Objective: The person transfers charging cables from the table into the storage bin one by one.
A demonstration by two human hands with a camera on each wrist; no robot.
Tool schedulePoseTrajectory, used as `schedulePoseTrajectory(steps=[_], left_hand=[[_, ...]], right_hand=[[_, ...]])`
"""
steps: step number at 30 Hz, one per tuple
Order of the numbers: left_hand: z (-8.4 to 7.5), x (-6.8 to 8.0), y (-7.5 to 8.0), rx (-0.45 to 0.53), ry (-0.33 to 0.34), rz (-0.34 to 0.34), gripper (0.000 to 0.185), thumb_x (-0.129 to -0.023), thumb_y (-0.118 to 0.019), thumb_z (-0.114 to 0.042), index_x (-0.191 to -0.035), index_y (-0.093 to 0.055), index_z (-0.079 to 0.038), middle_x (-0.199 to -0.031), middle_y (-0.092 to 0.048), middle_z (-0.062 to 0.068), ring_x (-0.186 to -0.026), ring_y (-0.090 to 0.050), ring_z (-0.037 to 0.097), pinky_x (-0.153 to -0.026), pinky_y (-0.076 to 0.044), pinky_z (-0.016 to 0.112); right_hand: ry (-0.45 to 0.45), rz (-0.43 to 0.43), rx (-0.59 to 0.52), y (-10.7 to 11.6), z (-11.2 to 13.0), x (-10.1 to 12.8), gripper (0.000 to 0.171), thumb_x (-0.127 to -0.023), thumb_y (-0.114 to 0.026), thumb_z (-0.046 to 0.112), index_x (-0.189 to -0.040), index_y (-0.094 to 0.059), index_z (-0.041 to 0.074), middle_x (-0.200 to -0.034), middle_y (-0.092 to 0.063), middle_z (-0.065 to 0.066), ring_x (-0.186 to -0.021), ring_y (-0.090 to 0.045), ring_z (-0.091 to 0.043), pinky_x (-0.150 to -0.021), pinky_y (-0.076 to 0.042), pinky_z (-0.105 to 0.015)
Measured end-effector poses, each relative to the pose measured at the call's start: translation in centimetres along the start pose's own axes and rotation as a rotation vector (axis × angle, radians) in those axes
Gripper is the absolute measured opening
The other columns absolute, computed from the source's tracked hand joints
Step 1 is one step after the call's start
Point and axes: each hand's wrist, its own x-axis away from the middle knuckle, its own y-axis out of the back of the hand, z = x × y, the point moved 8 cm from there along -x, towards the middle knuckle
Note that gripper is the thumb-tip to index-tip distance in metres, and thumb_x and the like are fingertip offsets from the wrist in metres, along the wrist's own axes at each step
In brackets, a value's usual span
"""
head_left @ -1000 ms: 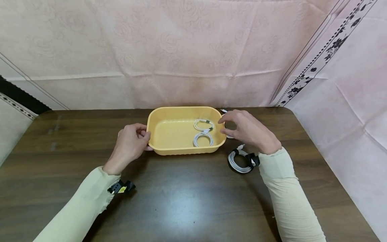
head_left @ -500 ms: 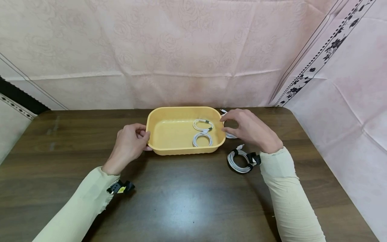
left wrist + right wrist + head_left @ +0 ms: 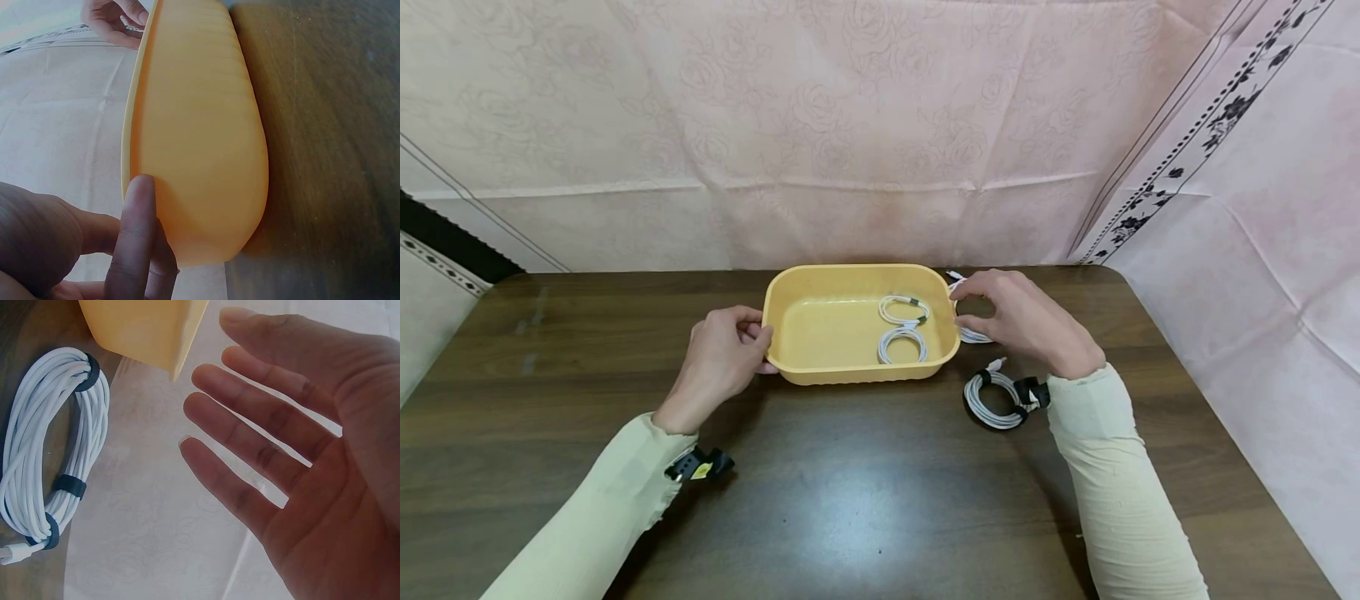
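In the head view a yellow plastic tray [image 3: 831, 375] stands at the back of the table. My left hand [image 3: 722, 350] holds its left end, fingertips at the rim and outer wall. Two small coils of white cable lie inside the tray, an upper coil [image 3: 889, 318] and a lower coil [image 3: 883, 347]. My right hand [image 3: 1026, 321] hovers by the right end, holding nothing, fingers spread and loosely bent in the right wrist view. Partly hidden under it lies a bundled white cable [image 3: 94, 425] with dark straps. Nearer me sits a grey cable coil [image 3: 977, 404] with black straps.
A dark brown wooden table [image 3: 820, 500] extends toward me from the tray. Pale pink patterned cloth [image 3: 850, 142] hangs right behind its back edge and along the right side [image 3: 1285, 292]. A black device [image 3: 700, 464] is worn on the left wrist.
My right hand has drawn slightly right, away from the tray's right rim, so more of the white cable beneath it shows. My left hand and the tray stay put.
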Motion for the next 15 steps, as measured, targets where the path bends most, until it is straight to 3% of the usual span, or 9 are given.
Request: schedulePoseTrajectory(steps=[15], left_hand=[[-0.05, 0.11, 0.01, -0.006, -0.005, 0.001, 0.033, -0.103, -0.056, -0.013, -0.128, -0.059, 0.007, -0.101, -0.063, 0.020, -0.067, -0.071, 0.013, -0.068, -0.066, 0.034]], right_hand=[[-0.019, 0.032, -0.036, -0.50, -0.83, -0.11, 0.033, -0.089, -0.079, 0.016, -0.120, -0.073, 0.007, -0.119, -0.074, -0.005, -0.117, -0.067, -0.025, -0.106, -0.053, -0.044]])
